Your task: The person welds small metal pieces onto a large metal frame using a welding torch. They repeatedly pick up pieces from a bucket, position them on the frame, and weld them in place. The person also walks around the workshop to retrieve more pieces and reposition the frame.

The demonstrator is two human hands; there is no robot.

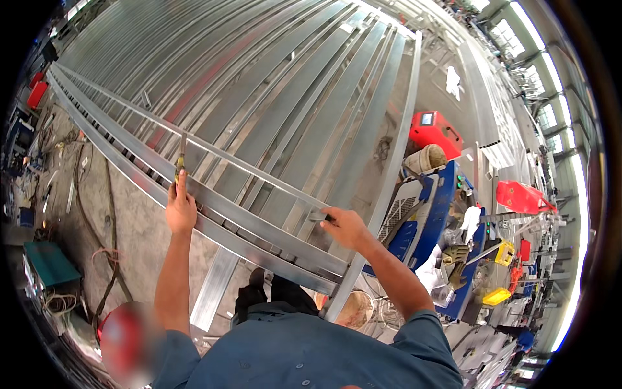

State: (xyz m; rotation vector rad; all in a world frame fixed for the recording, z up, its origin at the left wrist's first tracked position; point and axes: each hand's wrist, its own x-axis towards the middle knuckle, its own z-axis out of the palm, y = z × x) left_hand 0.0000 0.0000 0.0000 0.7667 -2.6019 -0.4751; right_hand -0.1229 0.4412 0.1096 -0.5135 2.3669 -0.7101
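Note:
My left hand [181, 211] is closed around the handle of a hand tool [180, 165] with a yellow-and-black grip. Its narrow metal end points away from me, against a thin metal bar [253, 170] that lies across the frame. My right hand [348, 228] pinches a small grey metal piece [319, 216] at the right end of that bar; the fingers partly cover it. Beneath both hands spreads a large frame of long silvery metal tubes [285, 241], with several slats running away from me.
A red machine [435, 133] and a bucket [426, 159] stand right of the frame. Nearer, a blue cart [447, 207] carries gloves [457, 258] and tools. Cables [110, 227] and a green box [52, 264] lie on the left floor. At lower left is a person's red hard hat [120, 330].

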